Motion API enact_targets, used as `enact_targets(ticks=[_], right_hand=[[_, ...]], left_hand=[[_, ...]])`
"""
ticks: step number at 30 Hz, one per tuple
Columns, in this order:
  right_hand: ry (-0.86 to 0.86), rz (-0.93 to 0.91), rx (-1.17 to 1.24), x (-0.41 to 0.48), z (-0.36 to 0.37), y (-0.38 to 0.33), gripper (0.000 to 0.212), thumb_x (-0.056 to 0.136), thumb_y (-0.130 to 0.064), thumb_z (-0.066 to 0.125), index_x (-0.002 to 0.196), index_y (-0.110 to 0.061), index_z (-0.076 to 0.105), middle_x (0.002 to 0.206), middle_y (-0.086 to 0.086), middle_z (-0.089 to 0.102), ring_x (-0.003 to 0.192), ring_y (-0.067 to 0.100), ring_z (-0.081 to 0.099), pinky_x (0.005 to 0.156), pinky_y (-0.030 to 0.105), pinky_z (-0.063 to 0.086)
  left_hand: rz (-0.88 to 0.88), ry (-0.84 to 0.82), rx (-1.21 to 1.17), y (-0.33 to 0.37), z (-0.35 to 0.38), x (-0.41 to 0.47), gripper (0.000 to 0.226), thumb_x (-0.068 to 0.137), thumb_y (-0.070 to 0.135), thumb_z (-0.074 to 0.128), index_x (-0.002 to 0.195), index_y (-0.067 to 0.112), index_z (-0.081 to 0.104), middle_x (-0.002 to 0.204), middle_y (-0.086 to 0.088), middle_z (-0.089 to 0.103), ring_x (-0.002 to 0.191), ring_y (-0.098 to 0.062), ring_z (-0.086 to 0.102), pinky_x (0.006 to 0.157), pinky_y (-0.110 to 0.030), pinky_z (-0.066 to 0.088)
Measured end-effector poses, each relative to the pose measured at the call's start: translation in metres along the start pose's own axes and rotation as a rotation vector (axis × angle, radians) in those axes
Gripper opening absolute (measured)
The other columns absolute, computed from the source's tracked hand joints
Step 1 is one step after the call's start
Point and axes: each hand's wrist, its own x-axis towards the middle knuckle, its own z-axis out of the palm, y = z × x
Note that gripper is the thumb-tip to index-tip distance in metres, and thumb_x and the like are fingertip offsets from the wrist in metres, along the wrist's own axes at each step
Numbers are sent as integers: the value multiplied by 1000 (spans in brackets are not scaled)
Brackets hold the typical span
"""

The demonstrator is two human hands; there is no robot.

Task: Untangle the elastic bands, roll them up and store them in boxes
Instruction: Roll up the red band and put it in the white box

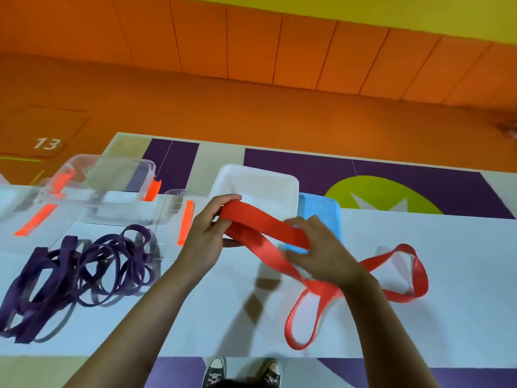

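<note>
Red elastic band (268, 222) stretched between both hands above the white tabletop (447, 247). The left hand (205, 239) had its fingers (230, 198) curled shut around one end of the band, the thumb tucked beneath the strap. The right hand (321, 250) pressed down on the band a little further along, fingers spread and partly bent over it, pinching the flat strap against the palm. Behind the right wrist the rest of the band trailed onto the tabletop in two loose loops, one near the front edge and one off to the right.

A tangled heap of purple elastic bands (75, 278) lay on the tabletop well to the left, apart from both hands. Beyond the hands stood an open white box (282, 182), with a blue lid (333, 211) just beside it on the right. Further left sat a clear box (112, 175) with orange latches, and a clear lid (170, 219) rested flat near the purple heap. Two dark sneakers (243, 372) showed on the floor below the tabletop's front edge.
</note>
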Motion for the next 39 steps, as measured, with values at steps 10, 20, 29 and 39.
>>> enact_targets(ticks=[10, 20, 29, 39], right_hand=[[-249, 10, 533, 21, 43, -24, 33, 84, -40, 80, 113, -40, 65, 112, -17, 67, 108, 4, 62, 100, 32, 49], [-287, 16, 501, 14, 52, -36, 33, 84, -43, 71, 112, -44, 53, 98, -20, 65, 91, 5, 62, 86, 32, 52], [88, -160, 117, 14, 71, -34, 38, 85, -42, 61, 117, -28, 49, 110, -13, 46, 97, 12, 49, 95, 34, 40], [111, -134, 81, 9, 77, -38, 58, 80, -22, 61, 135, -23, 43, 113, -7, 55, 104, 20, 53, 96, 33, 40]], left_hand=[[-40, -89, 28, 1, 4, -1, 54, 95, -13, 36, 119, 22, 68, 111, -13, 63, 85, -22, 69, 76, -34, 62], [28, -207, 285, -5, -7, -1, 47, 98, 9, 62, 131, 43, 61, 109, 15, 63, 102, -19, 62, 95, -36, 58], [98, -89, 438, -4, 3, -1, 65, 91, 10, 71, 139, 46, 48, 127, 18, 62, 93, -14, 67, 81, -23, 56], [157, -54, 444, -5, 5, 1, 62, 85, 6, 77, 135, 37, 54, 123, 24, 64, 106, -6, 64, 85, -17, 54]])
